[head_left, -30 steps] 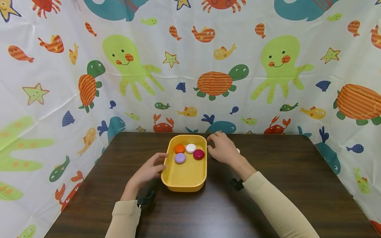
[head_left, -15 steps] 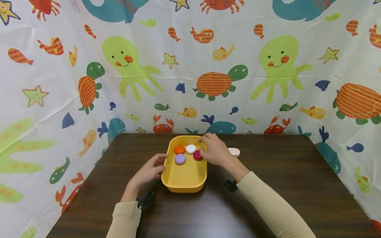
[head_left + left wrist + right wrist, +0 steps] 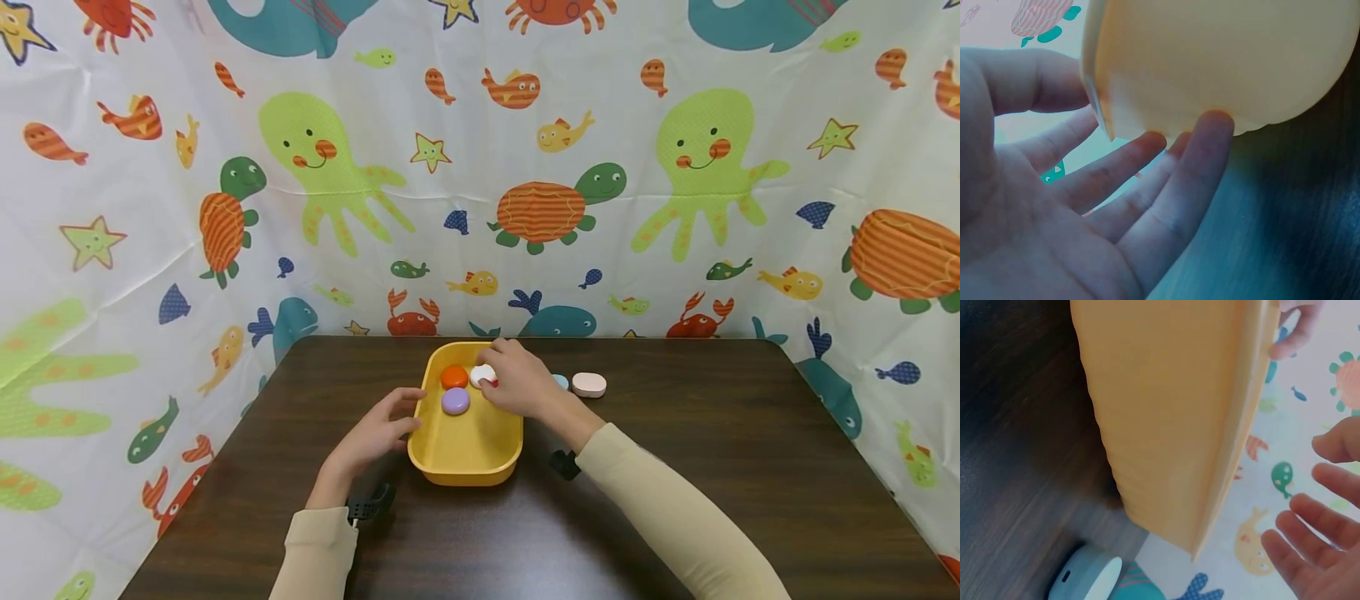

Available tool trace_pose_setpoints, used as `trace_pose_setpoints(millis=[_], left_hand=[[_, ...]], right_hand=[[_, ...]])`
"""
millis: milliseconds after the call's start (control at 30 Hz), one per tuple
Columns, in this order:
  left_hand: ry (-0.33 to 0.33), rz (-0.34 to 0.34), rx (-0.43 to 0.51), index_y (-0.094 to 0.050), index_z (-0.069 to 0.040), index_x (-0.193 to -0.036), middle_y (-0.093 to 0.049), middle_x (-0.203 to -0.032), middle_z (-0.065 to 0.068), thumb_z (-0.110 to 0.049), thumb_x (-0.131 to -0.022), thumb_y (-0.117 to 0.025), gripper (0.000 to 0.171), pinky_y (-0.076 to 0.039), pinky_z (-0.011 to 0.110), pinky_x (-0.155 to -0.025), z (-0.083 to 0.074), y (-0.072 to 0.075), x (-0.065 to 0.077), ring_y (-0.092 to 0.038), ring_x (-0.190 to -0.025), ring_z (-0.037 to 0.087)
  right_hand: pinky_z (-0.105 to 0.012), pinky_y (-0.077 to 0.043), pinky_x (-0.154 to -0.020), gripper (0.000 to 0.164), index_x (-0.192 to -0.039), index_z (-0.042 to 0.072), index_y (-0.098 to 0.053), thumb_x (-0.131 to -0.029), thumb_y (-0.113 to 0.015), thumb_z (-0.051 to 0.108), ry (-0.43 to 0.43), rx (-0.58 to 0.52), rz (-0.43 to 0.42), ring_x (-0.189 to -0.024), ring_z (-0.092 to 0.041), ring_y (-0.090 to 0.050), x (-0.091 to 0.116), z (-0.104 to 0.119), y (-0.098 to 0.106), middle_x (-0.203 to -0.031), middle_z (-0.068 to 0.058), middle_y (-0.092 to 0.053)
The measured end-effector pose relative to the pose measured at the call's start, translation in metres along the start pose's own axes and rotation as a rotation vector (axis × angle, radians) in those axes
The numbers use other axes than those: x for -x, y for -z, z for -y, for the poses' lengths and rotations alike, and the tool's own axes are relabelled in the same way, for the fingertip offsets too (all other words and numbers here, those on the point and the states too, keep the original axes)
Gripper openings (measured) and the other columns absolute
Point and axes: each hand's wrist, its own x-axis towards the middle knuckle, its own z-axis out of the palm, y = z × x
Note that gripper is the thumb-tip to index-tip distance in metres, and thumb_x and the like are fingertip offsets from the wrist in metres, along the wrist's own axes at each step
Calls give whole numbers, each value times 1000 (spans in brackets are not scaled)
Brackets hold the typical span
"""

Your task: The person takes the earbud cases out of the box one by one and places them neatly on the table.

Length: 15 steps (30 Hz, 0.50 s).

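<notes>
A yellow tray point(image 3: 461, 446) stands on the dark table. Inside it are an orange oval piece point(image 3: 453, 377), a white one point(image 3: 483, 375) and a purple one point(image 3: 455, 402). A magenta piece point(image 3: 494, 383) is mostly hidden by my right hand point(image 3: 517, 382). That hand hovers over the tray's right side; the right wrist view shows its fingers point(image 3: 1319, 515) loosely spread, with nothing between them. My left hand point(image 3: 378, 429) is at the tray's left wall. In the left wrist view its fingertips point(image 3: 1215, 128) touch the wall's outside, the thumb near the rim.
To the right of the tray lie a light blue rounded piece point(image 3: 561, 381), partly covered by my right wrist in the head view, and a pale pink oval piece point(image 3: 589, 385). A sea-animal curtain point(image 3: 480, 275) hangs behind the table's back edge.
My right hand has moved left from beside the tray to above it, covering most of the magenta piece and uncovering the pink and blue pieces. The left hand has stayed put.
</notes>
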Motion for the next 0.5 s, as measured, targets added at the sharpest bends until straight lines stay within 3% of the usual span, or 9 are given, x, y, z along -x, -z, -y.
trace_pose_setpoints(millis=[500], left_hand=[[10, 5, 3, -43, -9, -148, -43, -150, 23, -15, -102, -56, 48, -56, 50, -93, -1, 0, 0, -53, -126, 40]], right_hand=[[-38, -47, -105, 35, -125, 12, -68, -94, -69, 27, 69, 38, 102, -114, -22, -54, -14, 5, -18, -122, -5, -61]])
